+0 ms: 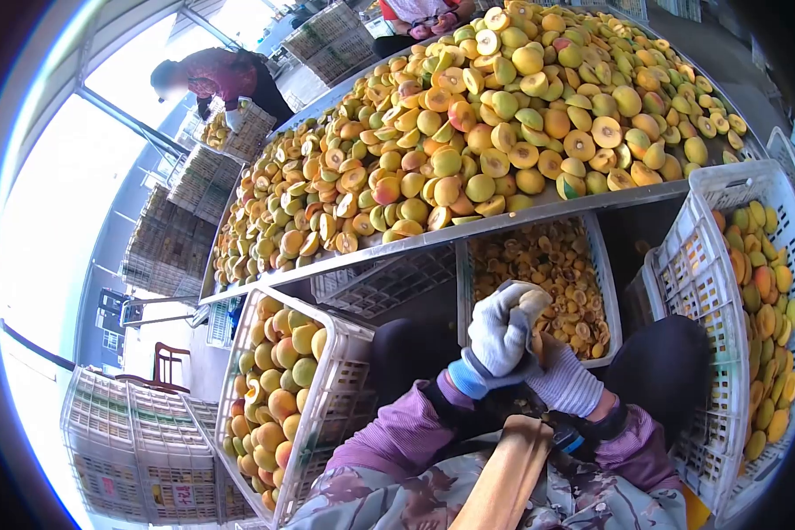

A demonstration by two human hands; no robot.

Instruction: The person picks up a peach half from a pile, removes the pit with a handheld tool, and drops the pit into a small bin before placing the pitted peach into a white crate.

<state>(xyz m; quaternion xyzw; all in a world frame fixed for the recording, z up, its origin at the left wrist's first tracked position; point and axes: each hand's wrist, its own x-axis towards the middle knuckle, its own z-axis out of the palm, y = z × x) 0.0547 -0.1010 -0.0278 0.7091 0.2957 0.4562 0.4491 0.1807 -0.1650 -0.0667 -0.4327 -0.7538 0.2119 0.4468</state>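
Beyond gloved hands [501, 331], cut fruit [543, 265], crated

A fruit-sorting workshop, with a metal table [433, 234] heaped with cut fruit [477, 132].

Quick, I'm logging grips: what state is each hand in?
Left hand: closed, fingers curled; whether it holds anything can't be told.
Right hand: fingers partly hidden; open or closed can't be told.
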